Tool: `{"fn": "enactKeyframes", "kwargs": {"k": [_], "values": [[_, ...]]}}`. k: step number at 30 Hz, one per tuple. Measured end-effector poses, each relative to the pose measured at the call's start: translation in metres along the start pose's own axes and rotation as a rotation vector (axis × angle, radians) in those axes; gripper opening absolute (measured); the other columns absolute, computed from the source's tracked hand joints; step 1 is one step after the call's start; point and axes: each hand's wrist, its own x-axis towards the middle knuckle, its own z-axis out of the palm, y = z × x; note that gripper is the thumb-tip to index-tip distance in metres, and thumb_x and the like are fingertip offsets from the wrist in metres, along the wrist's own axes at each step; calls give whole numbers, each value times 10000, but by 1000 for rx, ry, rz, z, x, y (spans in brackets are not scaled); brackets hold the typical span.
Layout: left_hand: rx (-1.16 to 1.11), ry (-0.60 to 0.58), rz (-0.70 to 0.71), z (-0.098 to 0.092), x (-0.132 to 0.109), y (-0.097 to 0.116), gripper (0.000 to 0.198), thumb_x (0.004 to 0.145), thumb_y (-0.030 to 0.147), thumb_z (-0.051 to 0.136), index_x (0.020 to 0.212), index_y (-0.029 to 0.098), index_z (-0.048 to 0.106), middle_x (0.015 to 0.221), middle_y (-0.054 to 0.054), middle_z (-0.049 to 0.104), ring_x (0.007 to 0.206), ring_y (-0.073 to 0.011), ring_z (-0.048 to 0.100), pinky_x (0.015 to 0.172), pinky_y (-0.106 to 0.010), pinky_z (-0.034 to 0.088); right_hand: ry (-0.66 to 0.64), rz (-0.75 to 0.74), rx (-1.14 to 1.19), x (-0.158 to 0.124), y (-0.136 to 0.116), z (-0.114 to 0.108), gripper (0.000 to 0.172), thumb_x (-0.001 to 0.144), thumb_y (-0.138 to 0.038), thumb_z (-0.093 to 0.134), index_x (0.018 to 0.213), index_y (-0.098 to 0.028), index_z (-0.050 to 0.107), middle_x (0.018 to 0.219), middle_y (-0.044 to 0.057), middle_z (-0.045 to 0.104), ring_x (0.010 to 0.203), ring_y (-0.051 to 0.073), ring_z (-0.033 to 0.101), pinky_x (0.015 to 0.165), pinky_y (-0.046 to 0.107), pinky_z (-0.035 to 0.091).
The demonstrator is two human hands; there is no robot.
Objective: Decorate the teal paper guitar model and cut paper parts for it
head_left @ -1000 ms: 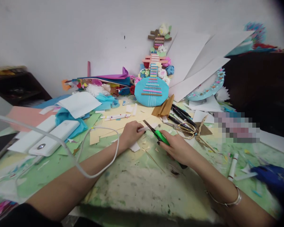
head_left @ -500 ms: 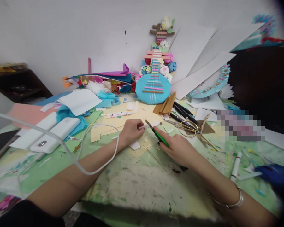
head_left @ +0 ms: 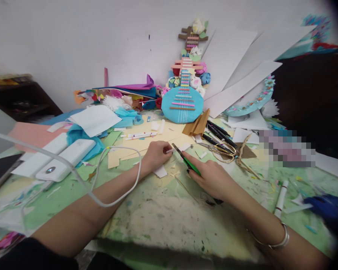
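Observation:
My left hand [head_left: 159,154] is closed, its fingertips pinching a thin white strip [head_left: 169,151] that looks like paper. Wrapped around a green-and-black utility knife [head_left: 192,166] is my right hand [head_left: 214,178], with the index finger laid along the top. The knife's metal blade points up and left, close beside the tip of the white strip; whether they touch I cannot tell. A scrap of white paper [head_left: 161,171] lies just below my left hand. Cream paper sheets [head_left: 124,153] spread out under and behind it.
A blue paper lute [head_left: 182,105] leans on the wall. Gold-handled scissors [head_left: 224,153] and black pens [head_left: 216,131] lie to the right. At left are a white power bank [head_left: 66,160] and a cable [head_left: 81,180] looping over my left forearm. A marker [head_left: 281,198] sits at right.
Both hands stay almost in place, still holding the strip and the knife. The view has shifted very slightly.

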Motion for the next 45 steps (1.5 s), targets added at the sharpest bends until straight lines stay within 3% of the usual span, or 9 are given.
{"fn": "enactKeyframes", "kwargs": {"k": [28,45], "values": [[-8,-5,7,0,3,-1,114,679,119,600,716,144,705,703,-32,694,632,-132,575,610,-239,406,-49,4,35,6,-10,-1,563,911,-330,337,1465,-296,238,723,76,608,565,164,495,540,251,250],[-4,3,-80,1,2,3,113,686,150,609,722,132,715,692,-44,704,634,-144,593,611,-245,411,-73,5,58,6,-12,1,574,912,-334,329,1472,-276,220,795,109,646,686,228,587,560,272,273]]}}
